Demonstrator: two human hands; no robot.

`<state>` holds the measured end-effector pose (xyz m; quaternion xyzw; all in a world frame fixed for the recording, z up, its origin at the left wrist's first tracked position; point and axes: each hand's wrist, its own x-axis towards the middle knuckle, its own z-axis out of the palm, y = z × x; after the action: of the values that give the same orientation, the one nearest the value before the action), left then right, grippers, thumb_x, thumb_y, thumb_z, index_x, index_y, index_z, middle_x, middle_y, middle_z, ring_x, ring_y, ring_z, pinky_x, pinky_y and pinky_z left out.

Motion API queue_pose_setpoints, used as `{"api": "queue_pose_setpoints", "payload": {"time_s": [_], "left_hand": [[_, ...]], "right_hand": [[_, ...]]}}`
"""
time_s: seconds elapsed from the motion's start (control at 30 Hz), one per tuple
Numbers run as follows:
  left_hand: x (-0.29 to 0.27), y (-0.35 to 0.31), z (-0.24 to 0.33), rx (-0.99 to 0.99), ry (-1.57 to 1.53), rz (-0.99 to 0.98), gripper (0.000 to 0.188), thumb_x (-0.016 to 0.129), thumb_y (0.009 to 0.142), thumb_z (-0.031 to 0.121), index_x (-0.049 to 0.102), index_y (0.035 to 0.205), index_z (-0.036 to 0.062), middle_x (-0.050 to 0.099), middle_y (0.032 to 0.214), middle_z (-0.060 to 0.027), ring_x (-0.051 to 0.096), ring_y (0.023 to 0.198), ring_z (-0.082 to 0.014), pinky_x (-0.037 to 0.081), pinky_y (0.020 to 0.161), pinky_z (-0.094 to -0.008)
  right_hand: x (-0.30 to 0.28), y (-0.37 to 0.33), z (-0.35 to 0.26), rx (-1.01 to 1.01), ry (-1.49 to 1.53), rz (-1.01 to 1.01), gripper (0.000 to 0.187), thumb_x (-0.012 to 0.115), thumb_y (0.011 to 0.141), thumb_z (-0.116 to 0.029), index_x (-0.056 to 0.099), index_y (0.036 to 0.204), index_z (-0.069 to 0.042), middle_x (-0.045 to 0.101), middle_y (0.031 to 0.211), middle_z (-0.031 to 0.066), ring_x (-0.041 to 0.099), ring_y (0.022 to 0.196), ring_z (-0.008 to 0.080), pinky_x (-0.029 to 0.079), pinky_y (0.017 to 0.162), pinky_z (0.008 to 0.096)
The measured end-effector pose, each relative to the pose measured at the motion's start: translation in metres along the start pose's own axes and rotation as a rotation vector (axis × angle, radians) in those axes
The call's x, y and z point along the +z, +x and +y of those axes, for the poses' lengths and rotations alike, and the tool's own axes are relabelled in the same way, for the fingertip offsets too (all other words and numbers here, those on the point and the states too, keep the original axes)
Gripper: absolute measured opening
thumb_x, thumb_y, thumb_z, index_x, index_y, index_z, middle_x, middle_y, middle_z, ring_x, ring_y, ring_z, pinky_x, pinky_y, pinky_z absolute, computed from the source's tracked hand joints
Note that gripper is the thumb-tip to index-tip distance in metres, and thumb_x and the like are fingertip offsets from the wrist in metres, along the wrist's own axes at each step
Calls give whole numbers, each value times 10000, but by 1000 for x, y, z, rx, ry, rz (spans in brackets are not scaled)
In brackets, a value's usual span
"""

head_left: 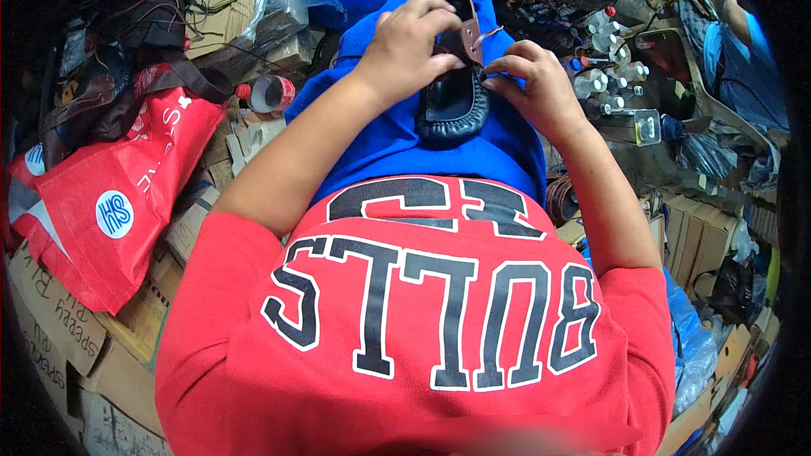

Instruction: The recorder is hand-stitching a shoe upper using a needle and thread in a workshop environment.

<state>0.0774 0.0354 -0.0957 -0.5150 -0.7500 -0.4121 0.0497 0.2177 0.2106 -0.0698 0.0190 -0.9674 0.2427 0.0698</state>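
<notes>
A black leather shoe (454,128) with a gathered, moccasin-like toe lies over the blue cloth (507,148) on my lap, toe toward me. Its brown inner side shows at the raised strip (471,38), which has small holes and a short pale lace end (489,35) sticking out. My left hand (412,46) grips the shoe from its left side, fingers bent over the opening and thumb inside the edge. At the right edge, the thumb and fingers of my right hand (534,83) are pinched together. What lies between those fingertips is too small to make out.
A red bag (127,211) and a bottle with a red cap (269,93) are on the left. Several small white-capped bottles (604,84) stand to the right, near a clear square container (647,127). Cardboard (701,236) is stacked at right. Another person's arm (733,17) shows at far right.
</notes>
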Motion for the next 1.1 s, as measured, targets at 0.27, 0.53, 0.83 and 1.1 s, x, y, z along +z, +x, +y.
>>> {"api": "queue_pose_setpoints", "payload": {"time_s": [0.27, 0.53, 0.83, 1.1], "left_hand": [[-32, -27, 12, -44, 110, -393, 162, 687, 700, 200, 601, 796, 102, 564, 1171, -73, 469, 1159, -290, 322, 945, -459], [-15, -17, -2, 41, 73, -182, 193, 714, 681, 201, 635, 822, 96, 599, 994, -64, 548, 990, -259, 415, 835, -395], [-31, -15, 7, -1, -12, -421, 132, 600, 830, 157, 519, 905, 86, 552, 830, -97, 546, 842, -294, 411, 734, -394], [-65, -14, -24, -473, -558, 17, 244, 494, 948, 221, 596, 935, 0, 633, 918, -106, 597, 889, -155, 448, 824, -268]], "right_hand": [[-49, -50, 29, 209, 1755, 282, 236, 475, 966, -268, 602, 1046, -86, 537, 793, -1, 504, 696, 99, 437, 825, 351], [-52, -71, 58, 538, 722, 73, 297, 572, 911, -252, 655, 1103, -40, 630, 868, -28, 517, 801, 50, 404, 787, 211], [27, -79, 69, 496, 138, -65, 373, 597, 876, -311, 564, 693, 13, 513, 596, 178, 502, 507, 280, 396, 523, 357], [41, -81, 70, 500, 250, -43, 387, 572, 890, -309, 503, 710, 27, 481, 628, 207, 461, 529, 309, 366, 518, 374]]}}
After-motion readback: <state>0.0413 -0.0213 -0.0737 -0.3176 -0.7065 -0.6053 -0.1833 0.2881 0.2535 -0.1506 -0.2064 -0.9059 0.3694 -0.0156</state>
